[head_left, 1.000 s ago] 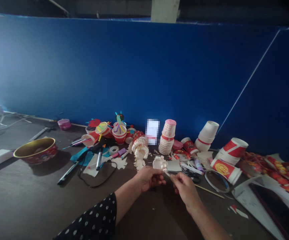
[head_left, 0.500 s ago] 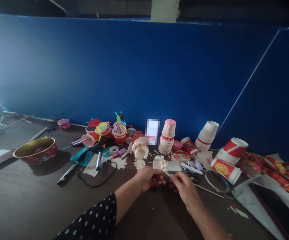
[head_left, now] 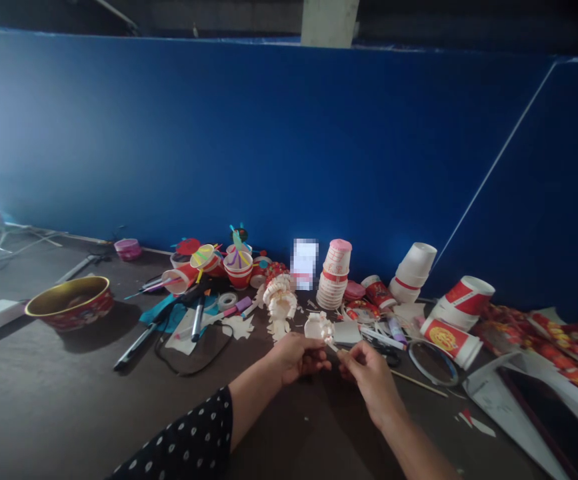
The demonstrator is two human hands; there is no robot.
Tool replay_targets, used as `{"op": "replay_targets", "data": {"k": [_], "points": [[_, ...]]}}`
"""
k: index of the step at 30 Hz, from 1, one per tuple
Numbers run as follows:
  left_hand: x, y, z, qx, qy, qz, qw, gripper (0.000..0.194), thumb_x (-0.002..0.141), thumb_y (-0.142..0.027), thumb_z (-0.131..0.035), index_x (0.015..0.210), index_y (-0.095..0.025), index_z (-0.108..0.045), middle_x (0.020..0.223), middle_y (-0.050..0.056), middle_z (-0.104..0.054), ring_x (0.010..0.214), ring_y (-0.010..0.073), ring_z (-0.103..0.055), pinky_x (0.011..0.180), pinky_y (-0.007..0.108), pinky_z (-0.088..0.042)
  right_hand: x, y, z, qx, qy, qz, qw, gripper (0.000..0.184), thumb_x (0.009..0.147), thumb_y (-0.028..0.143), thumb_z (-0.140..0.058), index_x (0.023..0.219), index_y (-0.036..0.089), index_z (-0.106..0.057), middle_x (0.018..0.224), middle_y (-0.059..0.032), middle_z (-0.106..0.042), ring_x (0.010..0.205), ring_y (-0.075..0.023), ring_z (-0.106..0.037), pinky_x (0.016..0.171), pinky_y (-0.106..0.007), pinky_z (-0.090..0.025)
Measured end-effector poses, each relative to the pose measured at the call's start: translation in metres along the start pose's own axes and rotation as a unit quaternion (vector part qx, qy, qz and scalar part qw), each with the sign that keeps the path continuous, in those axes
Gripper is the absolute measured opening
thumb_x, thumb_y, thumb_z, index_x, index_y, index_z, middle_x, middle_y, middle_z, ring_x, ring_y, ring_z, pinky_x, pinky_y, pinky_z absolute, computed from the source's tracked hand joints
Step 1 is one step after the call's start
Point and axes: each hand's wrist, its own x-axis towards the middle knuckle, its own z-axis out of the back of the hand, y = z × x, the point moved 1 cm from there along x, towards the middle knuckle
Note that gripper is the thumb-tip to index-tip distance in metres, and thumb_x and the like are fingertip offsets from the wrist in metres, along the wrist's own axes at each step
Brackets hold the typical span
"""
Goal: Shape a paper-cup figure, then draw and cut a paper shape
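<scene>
"Centrally, on a dark table: lying which way from the fingers, the thin white strip?"

"Aslant between two bare hands, long axis running from far left to near right. Bridging the short gap from the left fingertips to the right ones."

"Closer to which hand?"

"To the right hand, thumb and finger pinched together on the near end. Opposite, at the far end, the left hand, fingertips brought close, lower fingers curled loosely; impossible to tell whether firmly gripping or merely touching."

"And beyond?"

"Just past the left fingertips, a ruffled white paper piece, right at the strip's far end. Off to the right hand's outer side, well clear of the strip, a slender wooden stick."
</scene>
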Motion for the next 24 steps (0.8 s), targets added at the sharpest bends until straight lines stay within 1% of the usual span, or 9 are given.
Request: {"op": "replay_targets", "data": {"k": [2, 3, 5, 7, 11, 14, 18, 24], "points": [[0.0005, 0.0000, -0.0001, -0.001, 0.001, 0.000, 1.000, 0.012, 0.075, -0.011, -0.051, 0.065, -0.006, -0.056, 0.047, 0.003, -0.057, 0.048, 0.0127, -0.060, 0.042, 0.016, -0.042, 0.0004, -0.0002, 0.0001, 0.025, -0.003, -0.004, 1.000, 0.030, 0.060, 0.040, -0.066, 0.056, 0.020, -0.044, 0.045, 0.0060, -0.051, 0.047, -0.0137, -0.053, 0.048, -0.024, -0.042], [0.0005, -0.0001, -0.0002, 0.000, 0.000, 0.001, 1.000, 0.012, 0.075, -0.011, -0.052, 0.065, -0.006, -0.056, 0.047, 0.003, -0.057, 0.048, 0.0126, -0.060, 0.043, 0.016, -0.042, 0.0004, -0.0001, 0.0002, 0.032, -0.002, -0.009, 0.999, 0.027, 0.059, 0.039, -0.067, 0.059, 0.020, -0.047, 0.047, 0.0059, -0.052, 0.047, -0.0139, -0.054, 0.048, -0.024, -0.043], [0.0002, -0.0007, -0.0008, 0.002, -0.002, 0.003, 1.000, 0.011, 0.075, -0.011, -0.052, 0.066, -0.006, -0.056, 0.048, 0.002, -0.056, 0.047, 0.0125, -0.060, 0.043, 0.016, -0.042, 0.0004, 0.0004, 0.0004, 0.030, 0.008, -0.022, 0.999, 0.025, 0.058, 0.038, -0.067, 0.070, 0.019, -0.056, 0.053, 0.0038, -0.057, 0.050, -0.0145, -0.055, 0.050, -0.024, -0.043], [-0.0002, -0.0013, -0.0012, 0.001, -0.002, 0.004, 1.000, 0.011, 0.074, -0.011, -0.052, 0.066, -0.005, -0.056, 0.048, 0.002, -0.056, 0.047, 0.0123, -0.060, 0.043, 0.016, -0.042, 0.0003, 0.0010, 0.0007, 0.008, 0.025, -0.032, 0.999, 0.028, 0.059, 0.038, -0.065, 0.078, 0.017, -0.061, 0.060, 0.0007, -0.062, 0.052, -0.0149, -0.055, 0.051, -0.025, -0.043], [0.0002, -0.0013, 0.0002, 0.002, -0.006, 0.003, 1.000, 0.011, 0.075, -0.010, -0.051, 0.066, -0.006, -0.056, 0.047, 0.003, -0.057, 0.047, 0.0123, -0.060, 0.042, 0.015, -0.042, -0.0003, 0.0016, 0.0008, -0.039, 0.035, -0.036, 0.998, 0.024, 0.062, 0.038, -0.062, 0.070, 0.015, -0.063, 0.059, -0.0006, -0.061, 0.055, -0.0151, -0.055, 0.047, -0.022, -0.041], [0.0015, 0.0000, 0.0018, -0.003, 0.005, 0.002, 1.000, 0.011, 0.075, -0.012, -0.053, 0.066, -0.006, -0.056, 0.048, 0.003, -0.057, 0.048, 0.0127, -0.060, 0.041, 0.015, -0.043, -0.0011, 0.0013, -0.0004, -0.042, 0.031, -0.044, 0.998, 0.023, 0.063, 0.039, -0.061, 0.065, 0.016, -0.060, 0.056, 0.0005, -0.060, 0.053, -0.0151, -0.057, 0.044, -0.021, -0.040], [0.0018, 0.0004, 0.0024, -0.009, 0.002, -0.002, 1.000, 0.012, 0.074, -0.012, -0.053, 0.064, -0.005, -0.056, 0.047, 0.003, -0.056, 0.046, 0.0126, -0.060, 0.042, 0.015, -0.043, -0.0021, 0.0011, -0.0026, -0.042, 0.028, -0.046, 0.998, 0.025, 0.064, 0.041, -0.058, 0.062, 0.017, -0.055, 0.055, 0.0009, -0.060, 0.050, -0.0148, -0.058, 0.041, -0.021, -0.040], [0.0014, -0.0002, 0.0030, -0.009, 0.001, 0.001, 1.000, 0.012, 0.075, -0.012, -0.052, 0.066, -0.006, -0.056, 0.047, 0.003, -0.057, 0.046, 0.0131, -0.060, 0.042, 0.016, -0.044, -0.0021, 0.0025, -0.0030, -0.055, 0.026, -0.045, 0.997, 0.026, 0.064, 0.042, -0.057, 0.059, 0.017, -0.055, 0.052, 0.0000, -0.061, 0.048, -0.0151, -0.059, 0.039, -0.020, -0.038]]}}
